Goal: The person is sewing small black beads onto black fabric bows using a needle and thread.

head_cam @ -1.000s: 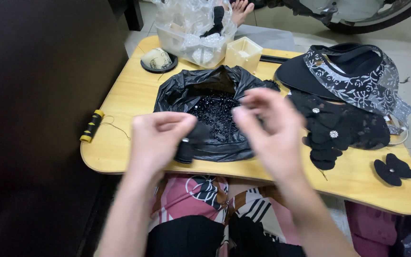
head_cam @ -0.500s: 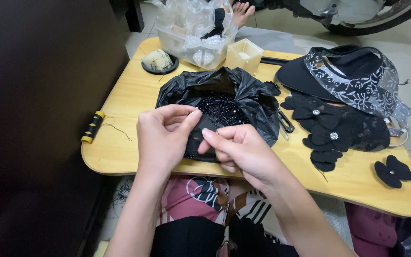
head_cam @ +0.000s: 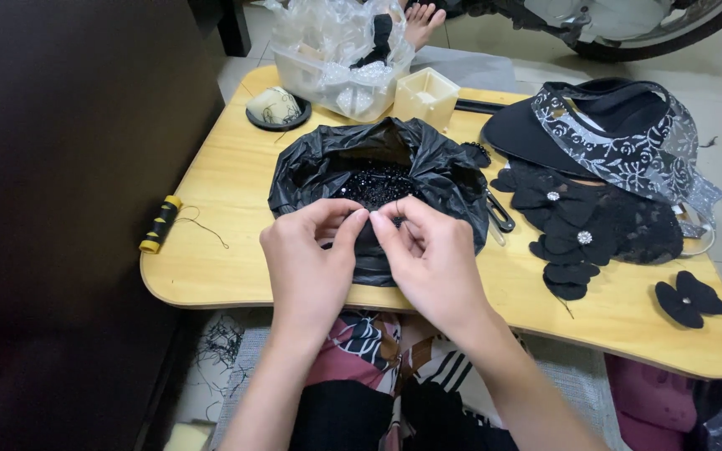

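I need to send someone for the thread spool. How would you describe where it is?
On the wooden table, look at the left edge, away from the black bag. The thread spool lies there alone: a small black roll with yellow ends, trailing loose thread.

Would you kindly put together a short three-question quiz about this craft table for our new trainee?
1. True or false: the left hand and the right hand meet fingertip to fingertip over the black plastic bag.
2. What fills the bag? A) black beads B) red buttons C) coins
3. Which edge of the wooden lap table does the yellow-and-black thread spool lie near?

Key: 1 true; 2 A; 3 the left edge.
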